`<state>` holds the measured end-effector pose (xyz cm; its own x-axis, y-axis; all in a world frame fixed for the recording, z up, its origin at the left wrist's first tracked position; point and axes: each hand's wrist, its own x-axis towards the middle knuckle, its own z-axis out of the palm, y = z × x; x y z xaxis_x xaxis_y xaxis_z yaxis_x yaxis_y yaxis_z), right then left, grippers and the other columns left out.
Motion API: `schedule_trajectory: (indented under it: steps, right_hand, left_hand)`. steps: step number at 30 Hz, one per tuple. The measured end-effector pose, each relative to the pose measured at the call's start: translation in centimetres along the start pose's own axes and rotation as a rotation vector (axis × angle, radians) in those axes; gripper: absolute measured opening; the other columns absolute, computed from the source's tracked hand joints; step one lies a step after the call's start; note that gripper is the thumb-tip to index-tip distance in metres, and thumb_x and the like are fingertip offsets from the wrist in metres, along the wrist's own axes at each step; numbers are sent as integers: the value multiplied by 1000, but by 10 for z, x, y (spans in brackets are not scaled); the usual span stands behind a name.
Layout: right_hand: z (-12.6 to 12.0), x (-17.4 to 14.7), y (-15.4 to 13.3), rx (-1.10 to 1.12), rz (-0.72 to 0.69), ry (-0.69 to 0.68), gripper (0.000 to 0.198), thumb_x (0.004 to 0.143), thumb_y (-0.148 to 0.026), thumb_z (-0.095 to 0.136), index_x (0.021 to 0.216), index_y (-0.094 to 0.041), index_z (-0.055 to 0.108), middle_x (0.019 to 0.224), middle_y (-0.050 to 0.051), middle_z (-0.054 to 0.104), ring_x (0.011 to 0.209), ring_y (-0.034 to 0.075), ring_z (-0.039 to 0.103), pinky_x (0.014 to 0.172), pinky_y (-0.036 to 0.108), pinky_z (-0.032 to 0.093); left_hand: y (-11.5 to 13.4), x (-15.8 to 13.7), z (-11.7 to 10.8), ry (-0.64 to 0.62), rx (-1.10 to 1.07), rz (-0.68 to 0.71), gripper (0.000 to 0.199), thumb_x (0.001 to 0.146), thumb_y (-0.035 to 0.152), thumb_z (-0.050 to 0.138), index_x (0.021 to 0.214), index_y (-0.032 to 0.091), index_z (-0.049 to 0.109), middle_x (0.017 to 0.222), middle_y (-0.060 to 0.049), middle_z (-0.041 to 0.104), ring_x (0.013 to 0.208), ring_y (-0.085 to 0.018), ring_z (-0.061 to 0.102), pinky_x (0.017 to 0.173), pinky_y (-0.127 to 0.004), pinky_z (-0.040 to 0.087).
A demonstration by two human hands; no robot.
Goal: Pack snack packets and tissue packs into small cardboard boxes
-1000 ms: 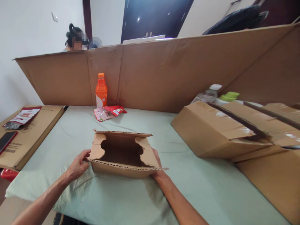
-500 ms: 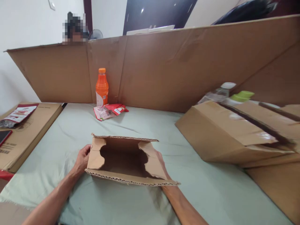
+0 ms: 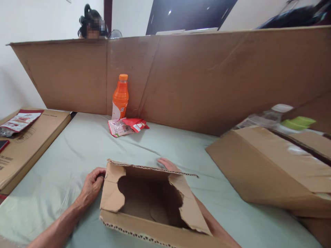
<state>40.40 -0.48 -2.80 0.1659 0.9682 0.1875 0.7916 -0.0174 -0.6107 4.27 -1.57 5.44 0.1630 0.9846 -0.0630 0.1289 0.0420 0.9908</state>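
A small cardboard box (image 3: 155, 203) stands upright on the sheet in front of me. Its top flaps are spread outward, and I can see down into the dark inside, where no contents show. My left hand (image 3: 93, 184) presses against the box's left side with its fingers curled, the tips partly hidden. Past the box's far right corner, my right hand (image 3: 168, 164) shows with its fingers stretched out; the box covers the palm and wrist.
An orange bottle (image 3: 120, 96) and a crumpled red and pink packet (image 3: 126, 126) sit by the tall cardboard wall (image 3: 181, 82). A larger cardboard box (image 3: 258, 165) is on the right. On the left, a flat carton (image 3: 33, 144) bears a packet (image 3: 23, 120). A person (image 3: 91, 22) is beyond the wall.
The box appears nearer and lower in view. My right hand has gone from the box's right side to its far corner, fingers now out. My left hand stays at the left side.
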Motion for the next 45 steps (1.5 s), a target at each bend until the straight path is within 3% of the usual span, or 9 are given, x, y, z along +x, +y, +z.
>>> schedule_trajectory:
  steps: [6,10,17,21,26,32,37,41,45]
  right_hand:
    - [36,58,-18,-50,-53,166,57,89,-42,55,143,-24,61,150,17,61,137,39,58,109,63,50]
    - [52,97,-31,-70,-88,221,62,88,-41,56,146,-22,56,154,17,57,140,38,55,109,61,49]
    - [65,157,-54,-35,-157,304,71,90,-35,56,157,-18,42,162,20,44,147,35,47,113,53,47]
    - [74,182,-61,33,-148,313,66,91,-36,59,152,-15,49,160,23,46,145,36,48,113,52,48]
    - [76,199,-56,170,-119,336,52,93,-29,52,143,-19,63,157,17,54,143,32,52,114,49,48]
    - [68,190,-59,426,-114,398,42,94,-37,52,125,-20,75,139,16,69,132,30,62,114,50,49]
    - [49,150,-63,646,-30,447,52,91,-63,57,107,-18,77,111,13,78,100,27,73,88,45,61]
    - [6,111,-68,777,37,501,50,88,-66,65,94,-17,74,80,4,74,73,18,69,72,38,61]
    - [-51,74,-87,865,39,572,45,78,-60,78,83,-16,72,71,1,70,67,17,64,67,36,60]
  left_hand:
    - [3,3,-2,-21,52,5,25,82,40,69,87,18,80,91,-7,78,90,-26,69,84,-33,55]
    - [4,2,-4,-45,79,9,24,83,38,71,92,19,82,101,-10,79,101,-30,70,94,-37,54]
    - [8,1,-5,-66,108,18,24,86,37,71,97,20,84,106,-12,80,105,-32,71,99,-40,55]
    - [3,1,-6,-64,146,50,27,88,39,69,100,21,85,107,-13,81,102,-32,73,94,-40,58]
    - [-1,3,-4,-15,159,79,26,87,43,70,96,23,86,102,-12,82,95,-32,75,88,-39,61]
    - [14,6,-2,-27,182,83,24,84,42,71,87,22,85,93,-11,82,86,-30,74,84,-39,61]
    - [14,6,-5,-62,166,60,24,79,39,74,89,19,82,97,-10,81,95,-31,73,91,-39,58]
    - [6,5,-5,-68,127,47,25,75,35,74,93,19,80,97,-9,80,93,-28,73,86,-34,57]
    - [4,5,-5,-65,87,64,24,72,33,72,90,19,80,91,-7,79,91,-27,72,83,-32,56]
